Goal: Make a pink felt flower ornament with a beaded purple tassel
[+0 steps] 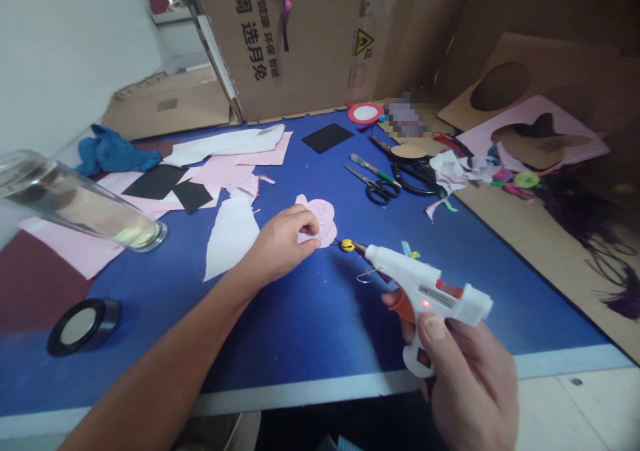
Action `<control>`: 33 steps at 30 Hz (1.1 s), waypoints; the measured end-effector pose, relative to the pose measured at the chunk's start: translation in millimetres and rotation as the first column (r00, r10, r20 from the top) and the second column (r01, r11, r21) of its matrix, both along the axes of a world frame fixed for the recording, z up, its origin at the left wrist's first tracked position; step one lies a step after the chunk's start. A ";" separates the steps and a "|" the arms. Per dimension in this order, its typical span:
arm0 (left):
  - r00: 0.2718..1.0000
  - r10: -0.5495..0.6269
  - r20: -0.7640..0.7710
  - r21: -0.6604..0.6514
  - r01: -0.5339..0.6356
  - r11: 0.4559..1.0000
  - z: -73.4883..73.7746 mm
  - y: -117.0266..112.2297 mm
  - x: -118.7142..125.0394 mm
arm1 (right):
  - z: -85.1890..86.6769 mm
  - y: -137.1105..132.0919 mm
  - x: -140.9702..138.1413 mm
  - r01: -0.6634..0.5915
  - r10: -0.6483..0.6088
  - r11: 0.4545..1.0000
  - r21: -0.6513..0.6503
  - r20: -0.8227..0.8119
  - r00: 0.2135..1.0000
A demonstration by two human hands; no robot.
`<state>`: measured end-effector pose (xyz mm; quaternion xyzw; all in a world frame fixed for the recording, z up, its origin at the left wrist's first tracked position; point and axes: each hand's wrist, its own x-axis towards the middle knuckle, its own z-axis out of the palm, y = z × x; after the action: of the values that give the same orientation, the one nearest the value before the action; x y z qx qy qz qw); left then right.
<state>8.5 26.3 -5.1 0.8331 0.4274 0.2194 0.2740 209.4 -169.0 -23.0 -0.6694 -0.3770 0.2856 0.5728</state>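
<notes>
My right hand (467, 371) is wrapped round the grip of a white hot glue gun (425, 287) with an orange trigger; its nozzle points left at a small yellow bead (347, 245) on the blue table (310, 317). My left hand (285, 241) is closed, its fingers pinching the edge of a pink felt cut-out (320, 219) and pressing it to the table just left of the bead.
Pink, white and black felt scraps (220, 171) lie at the back left, beside blue cloth (113, 151). Two pairs of scissors (380, 187) lie behind the cut-out. A glass (75, 204) and a black tape roll (83, 325) stand left. Cardboard boxes (300, 37) wall the back.
</notes>
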 end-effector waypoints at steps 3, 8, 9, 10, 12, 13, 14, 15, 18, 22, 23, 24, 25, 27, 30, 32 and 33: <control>0.999 0.024 -0.032 0.037 -0.023 0.999 -0.6 -1.9 2.1 | 0.7 0.2 -1.3 -0.004 0.004 1.000 0.000 0.012 1.000; 0.996 0.057 -0.064 0.050 -0.054 0.997 -1.4 -3.0 5.9 | -0.5 -1.1 0.2 -0.014 0.014 1.000 0.014 0.008 1.000; 0.996 0.065 -0.068 0.049 -0.062 0.997 -1.3 -3.2 6.8 | -1.1 -1.3 1.0 -0.027 0.027 0.999 0.019 0.010 1.000; 0.995 0.072 -0.071 0.050 -0.069 0.996 -1.1 -3.5 7.6 | -1.7 -1.4 1.7 -0.036 0.035 0.999 0.024 0.012 0.999; 0.994 0.080 -0.075 0.046 -0.077 0.996 -0.6 -4.3 8.8 | -2.5 -1.4 2.7 -0.032 0.031 0.999 0.024 0.012 0.999; 0.994 0.080 -0.076 0.042 -0.077 0.996 -0.4 -4.8 9.0 | -2.6 -1.4 3.0 -0.030 0.030 0.999 0.023 0.011 0.999; 0.994 0.076 -0.077 0.039 -0.073 0.997 -0.2 -5.3 8.8 | -2.5 -1.4 3.2 -0.029 0.029 0.999 0.025 0.014 0.999; 0.995 0.070 -0.077 0.038 -0.067 0.997 -0.2 -5.6 8.4 | -2.2 -1.3 3.4 -0.031 0.031 0.999 0.029 0.018 0.999; 0.997 0.048 -0.068 0.044 -0.045 0.998 -0.6 -5.4 5.3 | -0.6 -0.7 4.2 -0.045 0.044 0.999 0.028 0.025 0.999; 0.998 0.059 -0.005 -0.010 -0.059 0.998 -1.9 -2.7 1.8 | 0.8 -0.1 3.6 -0.046 0.045 0.999 0.019 0.031 0.998; 0.998 0.065 0.006 -0.022 -0.065 0.998 -2.1 -2.2 1.5 | 0.8 -0.2 2.5 -0.046 0.045 0.999 0.026 0.027 0.999; 0.997 0.071 0.011 -0.026 -0.070 0.997 -2.3 -2.0 1.4 | 0.8 -0.5 1.2 -0.041 0.040 0.999 0.029 0.020 0.999; 0.997 0.074 0.010 -0.024 -0.074 0.997 -2.3 -2.1 1.3 | 0.7 -0.9 -0.3 -0.029 0.029 0.999 0.030 0.008 1.000; 0.997 0.073 0.006 -0.013 -0.072 0.997 -1.2 -3.3 0.3 | 0.3 -1.7 -2.9 0.001 -0.001 1.000 0.020 -0.022 1.000; 0.999 0.038 -0.005 -0.007 -0.038 0.999 3.4 -7.7 -4.3 | -0.5 -2.0 -3.1 0.004 -0.003 1.000 0.023 -0.036 0.999; 0.999 -0.008 -0.038 0.012 0.009 1.000 7.6 -11.7 -9.1 | -0.9 -1.6 -1.4 -0.015 0.015 1.000 0.028 -0.025 1.000; 0.997 -0.033 -0.065 0.030 0.035 0.999 9.5 -13.9 -11.6 | -0.8 -1.4 -0.7 -0.023 0.024 0.999 0.028 -0.020 1.000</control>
<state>-3.1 12.4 4.5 0.8512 0.4181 0.1942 0.2509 208.8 -170.4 -23.9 -0.6539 -0.3831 0.2938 0.5826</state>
